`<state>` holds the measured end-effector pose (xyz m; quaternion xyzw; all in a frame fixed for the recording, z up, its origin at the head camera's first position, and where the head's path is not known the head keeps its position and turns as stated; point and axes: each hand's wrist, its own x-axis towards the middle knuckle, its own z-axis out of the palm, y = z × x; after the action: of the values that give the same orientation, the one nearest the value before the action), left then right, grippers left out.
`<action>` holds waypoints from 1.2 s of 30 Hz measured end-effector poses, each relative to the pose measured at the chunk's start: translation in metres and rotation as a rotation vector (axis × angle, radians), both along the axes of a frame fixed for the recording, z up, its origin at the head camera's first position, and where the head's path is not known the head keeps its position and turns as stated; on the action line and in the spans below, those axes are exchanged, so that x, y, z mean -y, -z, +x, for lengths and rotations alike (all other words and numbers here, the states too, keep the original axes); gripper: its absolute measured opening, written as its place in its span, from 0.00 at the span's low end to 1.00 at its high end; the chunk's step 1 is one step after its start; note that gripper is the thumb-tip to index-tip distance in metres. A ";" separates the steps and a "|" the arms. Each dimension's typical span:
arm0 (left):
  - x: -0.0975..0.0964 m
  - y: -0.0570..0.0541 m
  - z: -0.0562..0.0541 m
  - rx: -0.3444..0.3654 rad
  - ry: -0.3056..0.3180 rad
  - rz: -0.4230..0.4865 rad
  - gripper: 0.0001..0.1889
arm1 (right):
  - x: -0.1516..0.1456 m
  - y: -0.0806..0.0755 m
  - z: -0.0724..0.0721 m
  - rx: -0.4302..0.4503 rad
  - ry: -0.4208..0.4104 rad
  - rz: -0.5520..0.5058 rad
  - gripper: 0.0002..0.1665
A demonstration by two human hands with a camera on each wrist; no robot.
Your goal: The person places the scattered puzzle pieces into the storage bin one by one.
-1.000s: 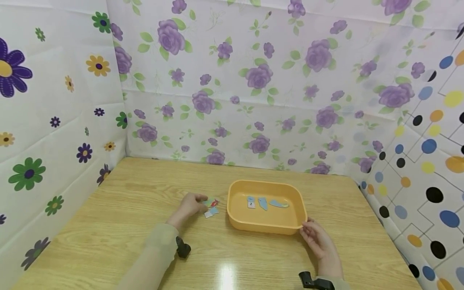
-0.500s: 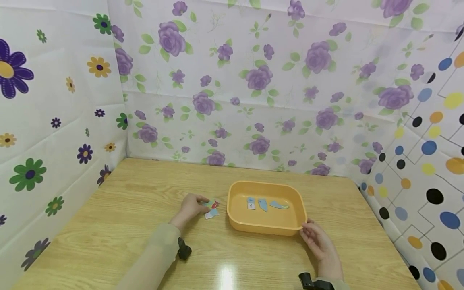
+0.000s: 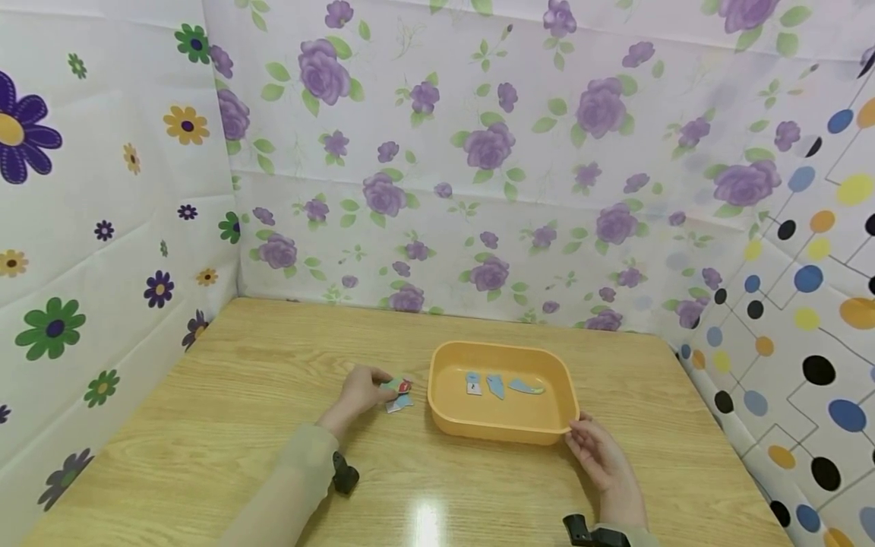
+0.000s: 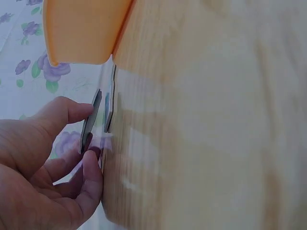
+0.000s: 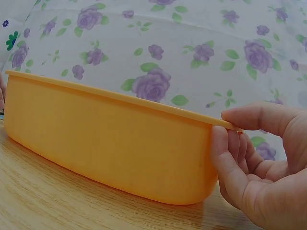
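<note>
Between the thumb and fingers of my left hand is a thin green-and-red puzzle piece. The left wrist view shows this held puzzle piece edge-on, tilted and lifted off the table. Just below it lies a blue-and-white puzzle piece on the wood. To the right stands a shallow yellow-orange plastic tray. Its near right corner is pinched by my right hand, thumb over the rim and fingers curled under it, as the right wrist view shows.
Inside the tray lie a blue-and-white piece, a blue piece and a long blue piece with a yellowish end. Patterned cloths, including a purple-flowered one, hang around the wooden table.
My left hand has taken hold of the green-and-red puzzle piece and raised it slightly, so that it now tilts over the blue-and-white one. The right hand and tray stay put.
</note>
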<state>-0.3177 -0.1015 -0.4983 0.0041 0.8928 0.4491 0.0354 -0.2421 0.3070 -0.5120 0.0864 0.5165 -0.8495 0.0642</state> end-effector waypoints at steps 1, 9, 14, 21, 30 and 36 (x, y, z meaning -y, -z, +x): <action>0.000 0.000 0.000 -0.006 -0.002 -0.005 0.17 | 0.000 0.000 0.000 0.000 -0.001 0.000 0.12; 0.007 0.000 -0.003 -0.028 -0.071 -0.011 0.16 | 0.000 -0.002 0.002 -0.010 -0.010 -0.035 0.13; 0.012 -0.004 -0.003 0.014 -0.092 0.079 0.19 | 0.000 -0.002 0.002 -0.009 -0.005 -0.036 0.13; 0.015 -0.009 -0.003 0.080 -0.094 0.174 0.22 | 0.000 -0.002 0.001 0.007 0.006 -0.020 0.12; 0.011 -0.023 -0.007 0.215 -0.068 0.371 0.29 | 0.002 -0.004 0.001 0.023 0.018 -0.012 0.12; 0.005 -0.034 -0.007 0.198 -0.013 0.381 0.27 | 0.001 -0.002 0.001 0.003 0.005 -0.013 0.11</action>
<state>-0.3247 -0.1066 -0.4648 -0.0393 0.7840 0.6081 0.1186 -0.2411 0.3065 -0.5098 0.0884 0.5109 -0.8527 0.0634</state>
